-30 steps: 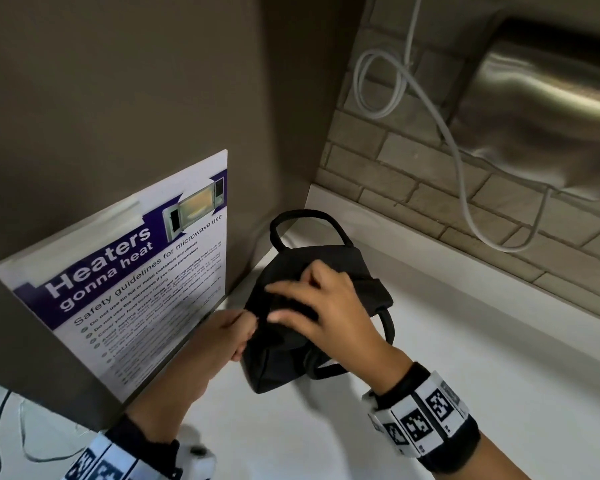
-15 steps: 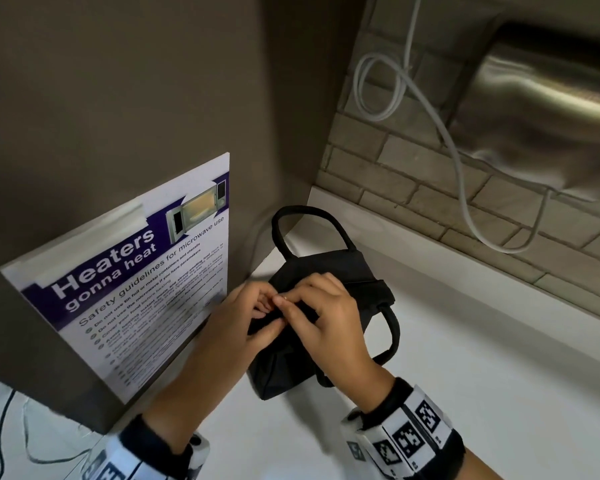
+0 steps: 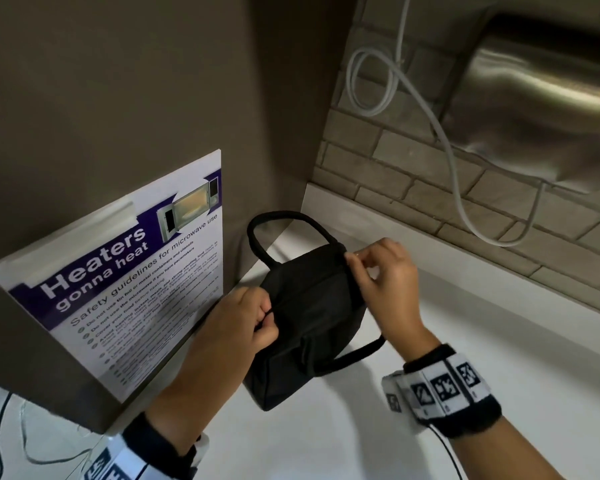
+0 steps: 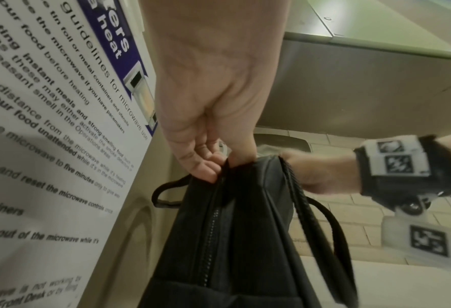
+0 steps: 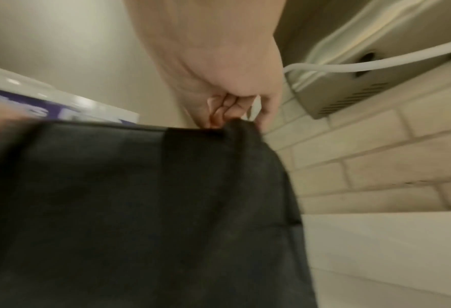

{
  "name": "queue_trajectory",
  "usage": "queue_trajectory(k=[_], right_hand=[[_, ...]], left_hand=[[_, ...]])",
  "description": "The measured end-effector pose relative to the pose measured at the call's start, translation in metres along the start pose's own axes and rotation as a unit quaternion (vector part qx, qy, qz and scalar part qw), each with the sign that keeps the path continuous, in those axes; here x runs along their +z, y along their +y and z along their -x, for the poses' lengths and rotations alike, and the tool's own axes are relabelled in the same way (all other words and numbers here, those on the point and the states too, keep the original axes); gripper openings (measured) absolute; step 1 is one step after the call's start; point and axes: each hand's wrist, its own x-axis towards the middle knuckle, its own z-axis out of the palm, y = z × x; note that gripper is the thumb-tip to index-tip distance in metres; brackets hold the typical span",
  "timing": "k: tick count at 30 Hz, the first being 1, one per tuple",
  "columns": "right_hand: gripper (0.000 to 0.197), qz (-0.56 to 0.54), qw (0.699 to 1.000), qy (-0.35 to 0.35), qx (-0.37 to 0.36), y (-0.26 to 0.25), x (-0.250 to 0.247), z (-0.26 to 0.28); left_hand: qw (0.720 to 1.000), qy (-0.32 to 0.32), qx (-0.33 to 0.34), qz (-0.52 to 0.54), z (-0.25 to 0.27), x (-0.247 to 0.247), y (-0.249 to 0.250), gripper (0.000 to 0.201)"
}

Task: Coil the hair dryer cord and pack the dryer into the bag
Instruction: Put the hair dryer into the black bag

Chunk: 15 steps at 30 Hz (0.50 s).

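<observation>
While the black bag (image 3: 305,327) stands on the white table (image 3: 499,393) near its far left corner, both hands work at its top. The left hand (image 3: 243,320) pinches the near end of the zipper seam; the right hand (image 3: 383,275) pinches the far end (what its fingers (image 5: 219,112) hold is blurred). A microwave poster (image 3: 118,282) hangs just left.

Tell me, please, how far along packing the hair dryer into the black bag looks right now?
Nearly finished, apparently. No dryer or its cord shows outside the black bag, and the zip looks shut along its visible length. In hand: the left hand pinches one end of the bag's top, the right hand pinches the other. Left: probably only letting go; the contents are hidden.
</observation>
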Motion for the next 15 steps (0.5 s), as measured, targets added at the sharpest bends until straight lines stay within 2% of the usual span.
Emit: queue_trajectory(k=[3, 5, 9, 12, 15], right_hand=[[0.018, -0.03, 0.994, -0.016, 0.102, 0.038, 0.008, -0.012], [0.02, -0.069, 0.977, -0.032, 0.199, 0.065, 0.02, -0.013], [0.019, -0.214, 0.893, -0.08, 0.387, 0.102, 0.048, 0.002], [0.03, -0.296, 0.842, -0.105, 0.438, 0.105, 0.058, 0.021], [0.044, -0.311, 0.831, -0.151, 0.437, 0.101, 0.064, 0.035]], left_hand=[[1.0, -0.008, 0.008, -0.012, 0.0, -0.001, 0.0, 0.021], [1.0, -0.012, 0.011, -0.021, 0.001, -0.002, -0.001, 0.019], [0.998, -0.014, 0.024, -0.06, 0.0, -0.002, -0.001, 0.022], [0.996, -0.01, 0.036, -0.075, 0.003, -0.006, -0.003, 0.017], [0.995, -0.002, 0.043, -0.092, 0.006, -0.009, -0.007, 0.018]])
